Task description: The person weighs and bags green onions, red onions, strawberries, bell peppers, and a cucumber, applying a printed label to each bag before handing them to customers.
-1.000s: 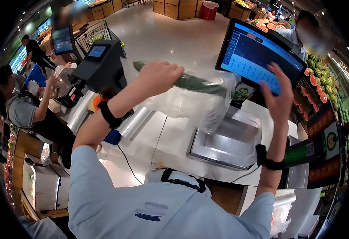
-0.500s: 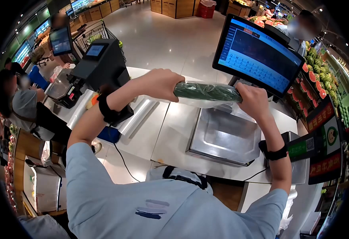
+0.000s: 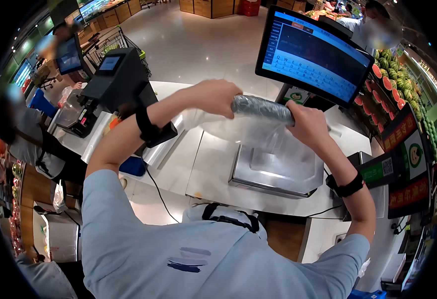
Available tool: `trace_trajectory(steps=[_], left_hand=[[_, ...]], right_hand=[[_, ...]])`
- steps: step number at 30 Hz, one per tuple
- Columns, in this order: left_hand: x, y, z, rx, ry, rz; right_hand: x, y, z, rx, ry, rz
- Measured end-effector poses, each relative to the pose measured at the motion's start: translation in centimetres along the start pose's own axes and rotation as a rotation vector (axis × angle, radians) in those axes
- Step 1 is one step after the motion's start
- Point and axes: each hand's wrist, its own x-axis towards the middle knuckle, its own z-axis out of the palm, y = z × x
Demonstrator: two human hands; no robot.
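Observation:
A bagged cucumber [image 3: 262, 109], dark green under wrinkled clear plastic, is held level above the counter. My left hand [image 3: 217, 98] is closed around its left end, and my right hand [image 3: 307, 121] grips the right end. Loose clear plastic [image 3: 263, 132] hangs below it and is partly blurred. Beneath my hands sits a weighing scale with a steel pan [image 3: 278, 167], seen partly through that plastic. The fingertips of both hands are mostly hidden behind the cucumber.
A touchscreen monitor [image 3: 315, 57] stands beyond the scale. To the left are a dark label-printing machine [image 3: 121, 82] and a roll of clear film [image 3: 166, 149] on the white counter [image 3: 178, 172]. Another person [image 3: 44, 134] stands at the far left. Watermelons [image 3: 403, 74] fill the right side.
The cucumber has turned in my hands, with more plastic now wrapped over it and loose film hanging lower. My hands have come slightly closer together. The whole view has shifted a little.

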Motion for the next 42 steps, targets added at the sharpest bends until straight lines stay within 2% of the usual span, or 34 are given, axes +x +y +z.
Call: trace_trajectory(steps=[2,3,4,5,6,7,8,9,10,11,13,14,15,16,17,19,20,21,22,23,24,25,26,27,28,29,31,33,34,36,37,39,40,42], left_hand=[[0.6,-0.7,0.8,-0.610,-0.339,0.036],[0.9,-0.2,1.2,-0.601,-0.338,0.045],[0.4,1.0,2.2,-0.326,0.014,0.148],[0.1,2.0,3.1,-0.047,0.360,0.246],[0.5,2.6,3.9,0.098,0.403,0.247],[0.8,3.0,4.5,0.093,0.401,0.256],[1.0,3.8,4.1,0.034,0.167,0.171],[1.4,4.5,3.9,-0.022,-0.066,0.086],[1.9,4.3,4.5,-0.233,-0.216,0.112],[2.6,4.3,4.5,-0.609,-0.511,0.164],[3.0,5.8,4.9,-0.478,-0.409,0.166],[3.2,6.6,5.8,-0.481,-0.419,0.179],[3.2,7.4,7.0,-0.263,-0.083,0.305],[3.6,8.1,7.8,-0.037,0.263,0.426],[3.8,9.2,7.9,-0.046,0.257,0.439],[4.6,11.3,7.8,-0.044,-0.074,0.297],[5.1,11.9,8.1,-0.163,-0.184,0.278],[5.8,12.2,8.7,-0.167,-0.190,0.291],[6.5,12.2,9.7,-0.552,-0.467,0.304],[7.2,12.6,10.1,-0.931,-0.744,0.308],[7.9,13.2,10.6,-0.874,-0.782,0.332],[8.2,14.1,11.3,-0.873,-0.795,0.345],[7.9,15.6,10.2,-0.637,-0.573,0.363],[7.6,17.0,9.8,-0.401,-0.346,0.382],[7.2,18.1,10.9,-0.374,-0.021,0.527],[7.7,19.1,11.6,-0.379,-0.031,0.544],[8.5,20.9,12.8,-0.185,-0.148,0.493],[9.1,22.4,11.5,-0.209,-0.215,0.520],[9.2,23.2,11.1,-0.223,-0.174,0.569],[9.1,25.0,10.9,-0.235,-0.071,0.647],[9.0,25.5,10.7,-0.234,-0.086,0.667],[9.1,26.1,10.4,-0.199,-0.245,0.654],[9.1,25.3,11.3,-0.201,-0.256,0.669],[9.6,23.7,12.9,-0.469,-0.696,0.630]], right_hand=[[-0.7,0.6,-0.4,-0.005,-0.019,0.068],[-0.8,0.9,-0.7,-0.010,-0.033,0.126],[-1.1,1.7,-0.9,0.106,-0.128,0.085],[-1.3,2.2,-1.2,0.459,-0.388,0.118],[-1.7,2.4,-1.5,0.558,-0.614,0.239],[-2.4,2.4,-1.9,0.656,-0.848,0.359],[-3.5,2.5,-1.0,0.656,-0.845,0.370],[-5.0,2.5,0.6,0.287,-0.453,0.221],[-6.4,2.7,1.7,-0.078,-0.066,0.071],[-7.2,2.9,1.6,-0.079,-0.070,0.088],[-8.6,3.5,1.1,-0.066,-0.142,0.143],[-9.1,3.6,0.1,-0.008,-0.243,0.188],[-10.0,4.1,0.2,-0.002,-0.253,0.202],[-11.0,5.1,0.3,0.344,-0.547,0.327],[-12.1,5.8,0.5,0.701,-0.835,0.444],[-14.6,5.9,1.2,0.721,-0.754,0.444],[-16.0,5.6,1.6,0.371,-0.492,0.382],[-17.0,5.6,1.8,0.017,-0.224,0.308],[-17.6,6.1,1.6,0.010,-0.107,0.273],[-18.4,6.4,1.3,0.002,-0.107,0.289],[-19.1,6.6,1.0,-0.005,-0.206,0.325],[-20.0,6.5,0.8,-0.001,-0.312,0.362],[-20.4,6.7,0.4,0.058,-0.486,0.461],[-21.8,7.2,1.0,0.066,-0.488,0.484],[-23.4,8.1,2.0,0.339,-0.555,0.520],[-24.3,8.4,2.1,0.619,-0.618,0.549],[-26.1,8.9,1.6,0.635,-0.696,0.554],[-27.0,9.2,0.5,1.069,-0.480,0.556],[-27.2,9.1,0.7,1.073,-0.468,0.566],[-27.2,7.4,1.7,0.810,-0.295,0.400],[-27.3,6.4,1.8,0.819,-0.286,0.422],[-27.4,4.5,1.6,0.590,-0.342,0.487],[-28.2,3.7,1.9,0.396,-0.353,0.465],[-31.0,2.7,3.4,0.325,-0.388,0.493]])
